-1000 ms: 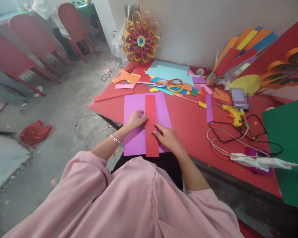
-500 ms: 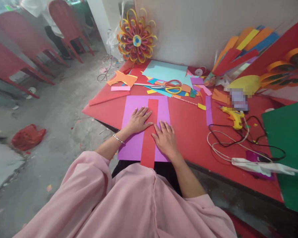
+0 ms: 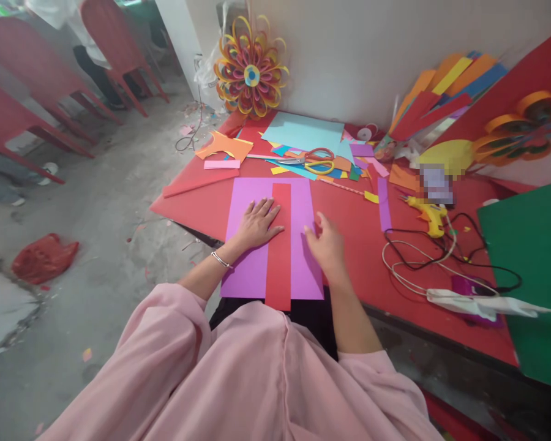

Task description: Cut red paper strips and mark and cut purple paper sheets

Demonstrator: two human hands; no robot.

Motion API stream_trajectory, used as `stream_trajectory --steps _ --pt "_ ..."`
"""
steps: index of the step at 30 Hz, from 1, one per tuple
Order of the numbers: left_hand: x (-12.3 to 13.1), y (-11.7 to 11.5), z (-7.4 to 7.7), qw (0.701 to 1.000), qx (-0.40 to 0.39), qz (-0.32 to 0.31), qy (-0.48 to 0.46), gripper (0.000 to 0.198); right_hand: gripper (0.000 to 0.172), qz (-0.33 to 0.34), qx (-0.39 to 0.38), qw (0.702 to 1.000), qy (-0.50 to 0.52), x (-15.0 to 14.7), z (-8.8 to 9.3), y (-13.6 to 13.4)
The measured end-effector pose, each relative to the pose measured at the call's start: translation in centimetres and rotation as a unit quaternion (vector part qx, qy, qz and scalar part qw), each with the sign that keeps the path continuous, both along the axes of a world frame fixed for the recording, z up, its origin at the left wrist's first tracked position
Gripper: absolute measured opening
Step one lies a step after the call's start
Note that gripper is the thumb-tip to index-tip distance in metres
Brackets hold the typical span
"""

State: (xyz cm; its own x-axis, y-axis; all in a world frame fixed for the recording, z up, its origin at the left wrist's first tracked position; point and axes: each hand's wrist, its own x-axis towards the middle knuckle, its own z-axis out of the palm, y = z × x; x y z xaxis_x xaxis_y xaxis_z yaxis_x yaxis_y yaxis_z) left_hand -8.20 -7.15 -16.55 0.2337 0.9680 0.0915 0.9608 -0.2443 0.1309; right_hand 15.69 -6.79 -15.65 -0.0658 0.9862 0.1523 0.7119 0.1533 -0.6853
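A purple sheet of paper (image 3: pixel 305 272) lies at the near edge of the red table, its lower end reaching past the edge. Down its middle runs a red paper strip (image 3: pixel 279 263), which sticks out beyond the sheet at the bottom. My left hand (image 3: pixel 257 225) rests flat with spread fingers on the sheet's left half, thumb and fingertips at the strip. Over the sheet's right edge is my right hand (image 3: pixel 327 244), raised, fingers loosely bent, thumb and forefinger apart with nothing visible between them.
Scissors (image 3: pixel 319 164) lie among paper scraps behind the sheet. To the right are a yellow glue gun (image 3: pixel 429 215), tangled cords, a white power strip (image 3: pixel 461 300) and green board (image 3: pixel 530 263). A looped paper flower (image 3: pixel 251 75) stands by the wall. Chairs (image 3: pixel 114 43) and a person are far left.
My right hand has come up off the strip and moved right to the purple sheet's edge, its fingers bending. My left hand stays flat on the sheet.
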Motion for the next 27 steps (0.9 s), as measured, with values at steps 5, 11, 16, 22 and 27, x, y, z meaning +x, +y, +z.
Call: stream_trajectory --steps 5,11,16,22,27 --pt "0.1 -0.2 -0.2 1.000 0.007 0.007 0.000 0.075 0.065 -0.051 -0.184 0.960 0.204 1.3 0.5 3.4" --pt "-0.1 0.2 -0.5 1.000 0.016 0.005 0.002 0.076 0.051 0.000 -0.114 0.988 0.105 1.1 -0.1 3.3" --pt "-0.1 1.1 -0.6 0.999 0.030 0.012 -0.004 0.073 0.048 0.084 0.044 0.984 -0.153 -0.6 -0.7 1.0" --pt "-0.5 2.0 -0.6 0.999 0.028 0.011 -0.012 0.073 0.057 0.106 0.049 0.963 -0.242 -2.0 -1.3 0.3" --pt "-0.5 1.9 -0.3 1.000 0.019 0.010 -0.005 0.074 0.056 0.100 0.052 0.967 -0.229 -2.2 -1.1 0.2"
